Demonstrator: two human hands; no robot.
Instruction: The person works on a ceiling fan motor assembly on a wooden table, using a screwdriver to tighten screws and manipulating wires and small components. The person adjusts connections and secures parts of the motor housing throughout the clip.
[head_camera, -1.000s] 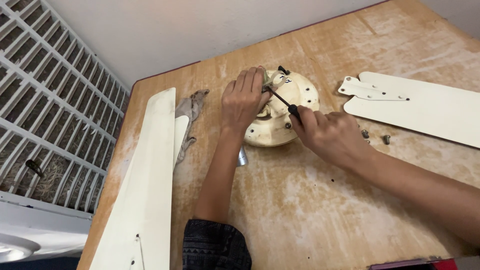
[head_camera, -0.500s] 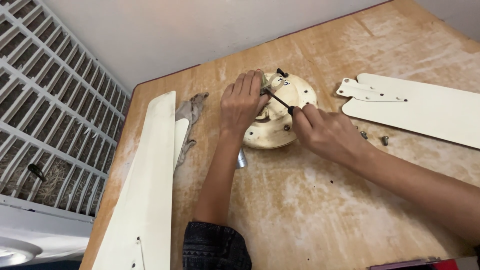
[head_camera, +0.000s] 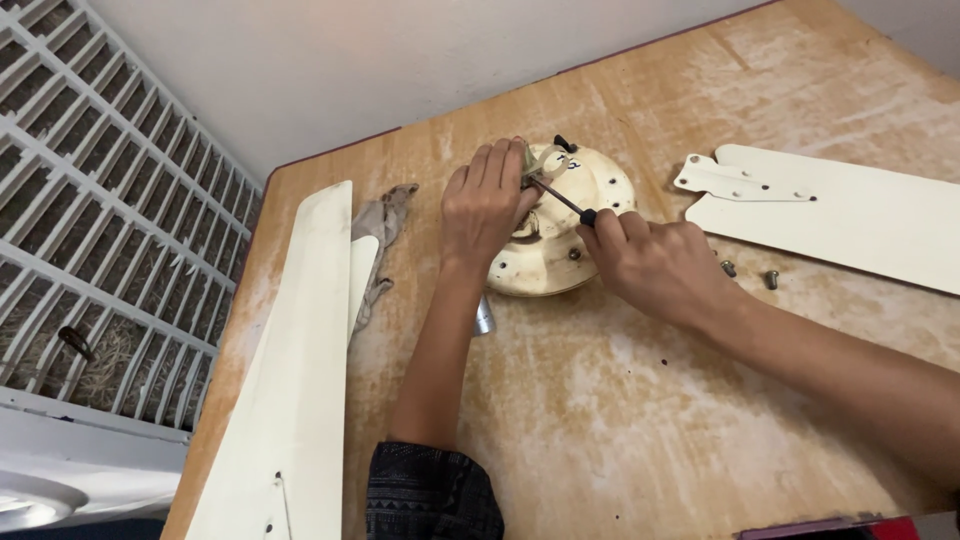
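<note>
Two hands work at the round cream fan motor housing (head_camera: 560, 225) lying flat on the wooden table (head_camera: 640, 420). The left hand (head_camera: 485, 205) presses down on the housing's left part, fingers curled over it; keeping that pressure should stop it turning. The right hand (head_camera: 655, 265), closed round the screwdriver (head_camera: 562, 199), sits right of the housing. The shaft's long axis runs up-left, tip on the housing's top; hold it in line.

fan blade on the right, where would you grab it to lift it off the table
Probably the right fan blade by its long near edge, from the person's side. It lies flat with that edge bare; the narrow end carries a metal bracket, and loose screws lie close by.
</note>
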